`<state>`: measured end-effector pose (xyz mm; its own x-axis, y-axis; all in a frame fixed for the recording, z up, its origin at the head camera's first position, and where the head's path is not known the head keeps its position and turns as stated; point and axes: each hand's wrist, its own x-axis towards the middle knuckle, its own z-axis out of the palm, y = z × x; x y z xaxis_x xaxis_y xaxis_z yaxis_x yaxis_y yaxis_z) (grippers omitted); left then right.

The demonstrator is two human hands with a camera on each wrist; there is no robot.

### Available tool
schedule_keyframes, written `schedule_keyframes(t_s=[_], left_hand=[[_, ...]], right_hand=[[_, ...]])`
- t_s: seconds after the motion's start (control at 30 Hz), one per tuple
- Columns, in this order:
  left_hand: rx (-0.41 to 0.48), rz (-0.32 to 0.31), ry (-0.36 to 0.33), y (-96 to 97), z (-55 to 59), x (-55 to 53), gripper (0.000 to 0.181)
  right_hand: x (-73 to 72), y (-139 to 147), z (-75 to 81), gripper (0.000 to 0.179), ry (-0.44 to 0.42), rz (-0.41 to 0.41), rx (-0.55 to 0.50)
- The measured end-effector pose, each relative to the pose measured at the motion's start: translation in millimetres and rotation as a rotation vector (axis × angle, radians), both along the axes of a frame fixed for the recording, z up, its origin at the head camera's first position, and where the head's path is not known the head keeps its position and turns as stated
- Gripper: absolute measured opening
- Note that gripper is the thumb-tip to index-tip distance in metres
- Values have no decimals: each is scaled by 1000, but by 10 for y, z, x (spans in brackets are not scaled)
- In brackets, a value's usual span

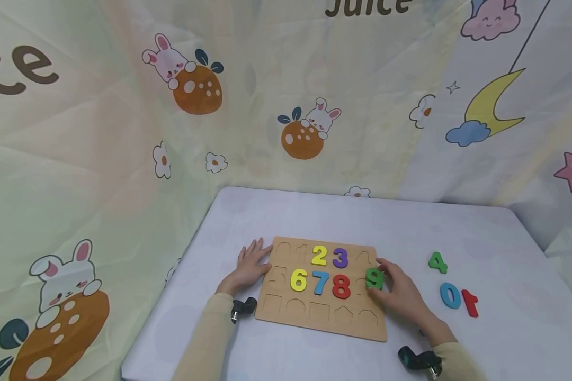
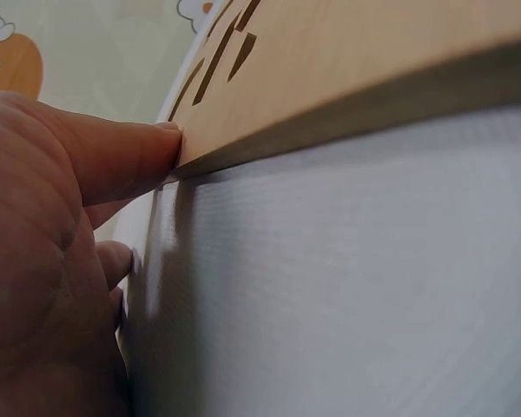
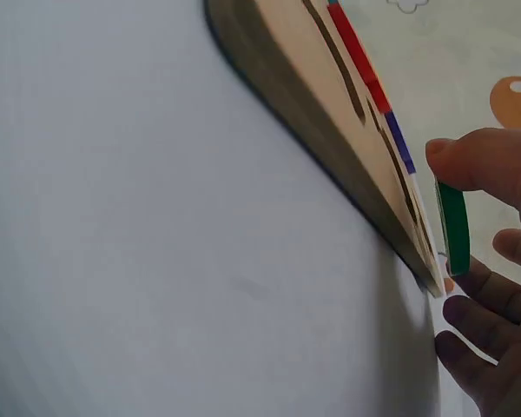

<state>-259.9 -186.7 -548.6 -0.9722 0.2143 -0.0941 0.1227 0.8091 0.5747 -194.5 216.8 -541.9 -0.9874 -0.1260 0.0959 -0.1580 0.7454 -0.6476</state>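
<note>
A wooden number puzzle board (image 1: 293, 312) lies on the table. My right hand (image 1: 402, 296) pinches a green number 9 (image 1: 374, 278) between thumb and fingers, at the right end of the middle row. In the right wrist view the green 9 (image 3: 453, 228) is seen edge-on, held slightly off the board. At the board's left edge rests my left hand (image 1: 249, 268), fingers spread; its thumb (image 2: 135, 161) touches the edge in the left wrist view. On the board are a yellow 2 (image 1: 319, 255), purple 3 (image 1: 340, 257), yellow 6 (image 1: 298, 280), blue 7 (image 1: 320, 282) and red 8 (image 1: 341, 286).
Right of the board, a green 4 (image 1: 438, 262), a blue 0 (image 1: 450, 296) and a red 1 (image 1: 470, 303) lie loose on the white table (image 1: 515, 344). Bare outlined recesses show along the board's bottom row. A printed cloth (image 1: 257, 69) hangs behind the table.
</note>
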Motion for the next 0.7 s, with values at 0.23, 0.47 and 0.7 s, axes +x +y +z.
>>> schedule_keyframes(t_s=[0.23, 0.47, 0.7], left_hand=[[-3, 2, -3, 1, 3, 3, 56], [-21, 8, -7, -3, 0, -9, 56], [-4, 13, -15, 1, 22, 4, 56]], right_hand=[[34, -91, -68, 86, -4, -23, -29], [79, -159, -95, 84, 31, -18, -41], [111, -187, -126, 85, 52, -19, -33]])
